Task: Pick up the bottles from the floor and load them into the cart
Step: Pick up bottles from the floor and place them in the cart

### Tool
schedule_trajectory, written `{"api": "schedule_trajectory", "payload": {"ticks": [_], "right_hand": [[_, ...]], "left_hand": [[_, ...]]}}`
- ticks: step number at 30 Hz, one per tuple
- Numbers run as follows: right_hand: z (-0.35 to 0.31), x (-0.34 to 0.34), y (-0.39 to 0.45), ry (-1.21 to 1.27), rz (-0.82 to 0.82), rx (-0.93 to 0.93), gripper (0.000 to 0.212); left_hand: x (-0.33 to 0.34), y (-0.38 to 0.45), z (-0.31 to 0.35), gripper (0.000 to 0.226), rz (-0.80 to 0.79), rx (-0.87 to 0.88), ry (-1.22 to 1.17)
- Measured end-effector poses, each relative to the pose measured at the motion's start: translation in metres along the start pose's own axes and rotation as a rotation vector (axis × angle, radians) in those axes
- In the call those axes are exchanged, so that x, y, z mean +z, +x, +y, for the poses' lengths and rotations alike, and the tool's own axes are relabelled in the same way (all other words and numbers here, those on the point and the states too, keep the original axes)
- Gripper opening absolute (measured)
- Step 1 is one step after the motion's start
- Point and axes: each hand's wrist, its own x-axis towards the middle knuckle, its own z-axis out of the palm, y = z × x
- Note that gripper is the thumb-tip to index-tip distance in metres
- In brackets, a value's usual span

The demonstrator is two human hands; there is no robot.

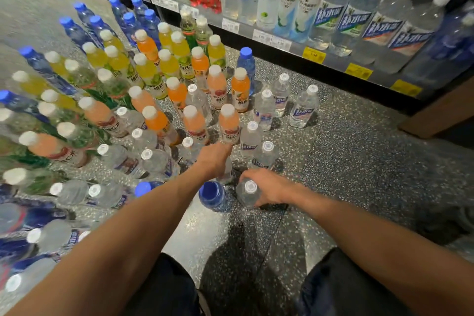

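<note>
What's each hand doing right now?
Left hand: grips a clear bottle from above.
Right hand: grips a white-capped clear bottle.

Two hands were in view, the left hand (214, 158) and the right hand (266, 187). On the floor (359, 161) stood dozens of bottles, too many and too blurred for an exact count: roughly ten orange bottles (228, 123), about ten yellow bottles (169, 64), and many clear bottles (304, 108) and blue bottles (214, 196).
</note>
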Motion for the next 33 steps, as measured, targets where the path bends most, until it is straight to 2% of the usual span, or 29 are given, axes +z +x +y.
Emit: {"api": "schedule_trajectory", "payload": {"ticks": [5, 9, 15, 19, 21, 26, 28, 31, 33], "right_hand": [[0.0, -0.017, -0.016, 0.125, 0.075, 0.059, 0.067], [-0.025, -0.054, -0.076, 0.386, 0.306, 0.159, 0.067], [-0.107, -0.16, -0.213, 0.641, 0.551, 0.191, 0.059], [-0.177, -0.252, -0.314, 0.832, 0.645, 0.207, 0.07], [-0.215, -0.299, -0.37, 0.93, 0.684, 0.21, 0.072], [-0.299, -0.396, -0.496, 1.297, 0.829, 0.115, 0.076], [-0.329, -0.42, -0.533, 1.515, 0.853, 0.073, 0.082], [-0.359, -0.439, -0.574, 1.794, 0.88, 0.028, 0.08], [-0.376, -0.45, -0.597, 1.838, 0.902, 0.037, 0.072]], "left_hand": [[-0.023, -0.006, 0.002, 0.085, 0.099, 0.003, -0.155], [-0.076, -0.044, 0.004, 0.087, 0.237, 0.026, -0.254], [-0.236, -0.15, 0.017, 0.08, 0.31, 0.183, -0.541], [-0.355, -0.238, 0.029, 0.069, 0.305, 0.258, -0.766], [-0.416, -0.286, 0.037, 0.072, 0.308, 0.259, -0.971], [-0.541, -0.387, 0.072, 0.084, 0.132, 0.106, -1.61], [-0.578, -0.418, 0.098, 0.067, 0.037, 0.122, -1.805], [-0.622, -0.462, 0.15, 0.037, -0.102, 0.172, -1.915], [-0.635, -0.48, 0.177, 0.051, -0.136, 0.163, -1.89]]}}
